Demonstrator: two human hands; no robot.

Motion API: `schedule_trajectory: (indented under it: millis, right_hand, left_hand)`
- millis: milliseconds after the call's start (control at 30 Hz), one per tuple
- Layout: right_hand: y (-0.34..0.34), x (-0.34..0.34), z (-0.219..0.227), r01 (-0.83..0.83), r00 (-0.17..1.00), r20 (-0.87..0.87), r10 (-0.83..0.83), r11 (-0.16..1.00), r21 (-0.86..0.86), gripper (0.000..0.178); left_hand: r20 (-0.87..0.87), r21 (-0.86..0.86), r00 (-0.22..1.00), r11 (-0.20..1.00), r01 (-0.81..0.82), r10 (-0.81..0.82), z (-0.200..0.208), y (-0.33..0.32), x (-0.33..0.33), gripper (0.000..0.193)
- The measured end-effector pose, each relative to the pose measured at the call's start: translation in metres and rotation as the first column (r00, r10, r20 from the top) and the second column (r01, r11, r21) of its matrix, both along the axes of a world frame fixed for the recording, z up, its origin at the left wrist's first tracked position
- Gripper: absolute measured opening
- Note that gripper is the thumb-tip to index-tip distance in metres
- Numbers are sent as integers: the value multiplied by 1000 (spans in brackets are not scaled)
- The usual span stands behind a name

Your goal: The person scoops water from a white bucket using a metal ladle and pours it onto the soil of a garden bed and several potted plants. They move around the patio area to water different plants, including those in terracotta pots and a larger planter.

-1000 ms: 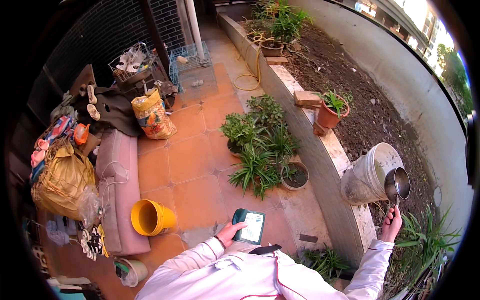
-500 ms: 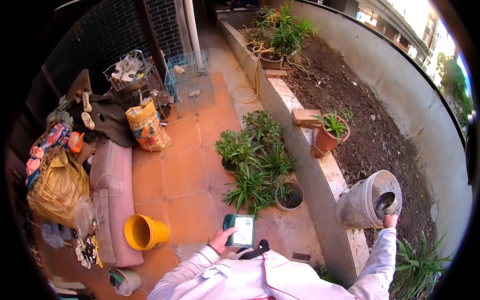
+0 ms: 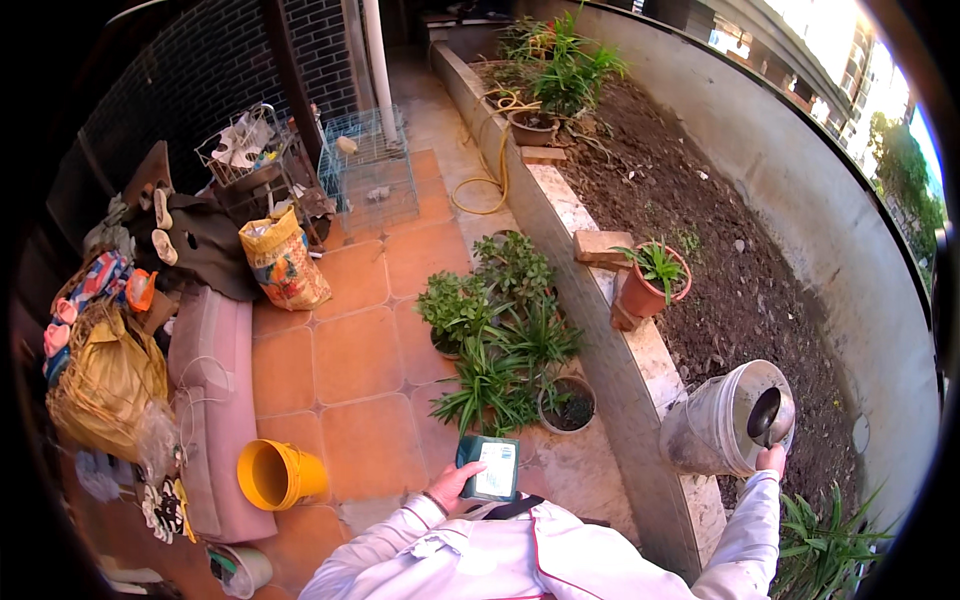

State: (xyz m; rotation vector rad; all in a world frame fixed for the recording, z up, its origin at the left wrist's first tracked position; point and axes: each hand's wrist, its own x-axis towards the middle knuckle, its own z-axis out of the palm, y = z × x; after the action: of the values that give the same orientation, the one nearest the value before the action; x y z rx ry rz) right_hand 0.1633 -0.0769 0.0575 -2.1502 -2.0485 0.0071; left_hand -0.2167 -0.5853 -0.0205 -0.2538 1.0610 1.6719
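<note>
My left hand (image 3: 455, 483) is closed on a dark green packet (image 3: 508, 470) with a white label, held in front of my body with its labelled face up. To the right, my right hand (image 3: 771, 459) grips the handle of a metal ladle (image 3: 765, 412). The ladle's bowl is inside the mouth of a dirty white bucket (image 3: 690, 432), which sits tilted on the edge of the raised planting bed. What the ladle holds, if anything, I cannot make out.
Bare soil (image 3: 740, 290) fills the bed behind a low wall. A potted plant (image 3: 655, 282) and bricks (image 3: 603, 246) stand on the wall. Potted plants (image 3: 500, 340) stand on the tiles. Leftward are a yellow bucket (image 3: 280, 474), a pink cushion (image 3: 213, 430) and a printed sack (image 3: 285, 260).
The ladle's bowl has turned and tilted inside the white bucket, moved by my right hand. My left hand still holds the packet, slightly turned. The whole view has shifted a little.
</note>
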Motion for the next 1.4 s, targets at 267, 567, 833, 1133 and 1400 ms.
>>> schedule_trajectory:
  millis: [267,567,833,1133,1400]
  right_hand:
    - [53,42,-56,-14,163,-781,-603,790,-613,19]
    - [-10,-50,-24,126,-201,-941,-273,945,-301,13]
    - [-61,-164,-11,99,-275,-949,-153,977,-186,12]
    - [-121,-288,0,11,-261,-939,-224,972,-235,16]
    - [-132,-334,-10,-110,-198,-928,-315,948,-298,14]
  left_hand:
    - [43,32,998,999,-35,34,-18,8,-14,38]
    - [12,42,1000,999,25,-26,-31,17,-115,37]
    - [26,24,991,991,128,-129,-9,11,-273,36]
    - [-33,-41,978,978,203,-204,4,22,-373,39]
    - [27,24,979,980,199,-200,11,51,-380,37]
